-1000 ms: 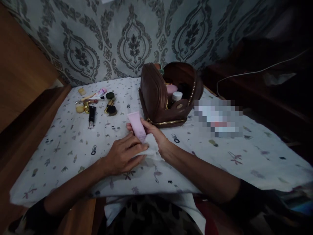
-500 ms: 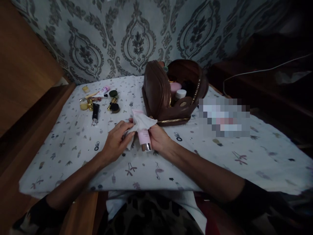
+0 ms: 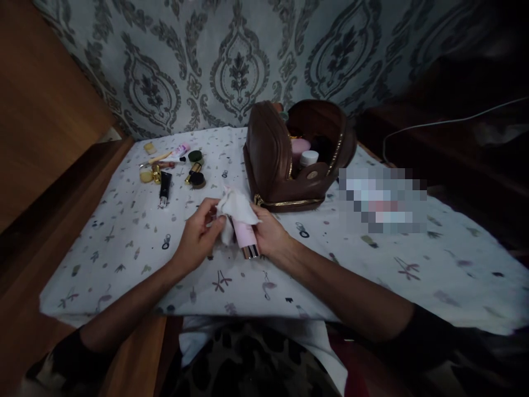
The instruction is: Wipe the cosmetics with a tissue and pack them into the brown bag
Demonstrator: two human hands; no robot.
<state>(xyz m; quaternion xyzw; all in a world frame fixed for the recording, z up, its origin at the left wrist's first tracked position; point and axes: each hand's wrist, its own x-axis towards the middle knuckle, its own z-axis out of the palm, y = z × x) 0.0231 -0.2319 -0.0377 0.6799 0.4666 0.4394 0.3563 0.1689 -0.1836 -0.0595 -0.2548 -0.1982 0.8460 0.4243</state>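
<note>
A pink tube (image 3: 245,236) with a silver cap is held over the table, its cap end toward me. A white cloth or wipe (image 3: 236,206) is draped over its upper part. My left hand (image 3: 197,234) pinches the wipe at the tube's left side. My right hand (image 3: 270,231) is closed round the tube from the right, its fingers partly hidden behind tube and wipe. Just beyond my right hand stands an open brown bag (image 3: 270,160) with a white-lidded jar (image 3: 309,159) and a pink item (image 3: 300,145) inside.
Several small cosmetics lie at the back left, among them a black tube (image 3: 165,186), a dark round jar (image 3: 195,157) and a pink-white tube (image 3: 181,150). A blurred-out item (image 3: 382,201) lies right of the bag. The patterned tablecloth (image 3: 136,275) covers the table.
The wipe has shifted and bunched over the tube's upper part, and its right corner hangs lower. The tube tilts slightly more. The whole view has shifted a little.
</note>
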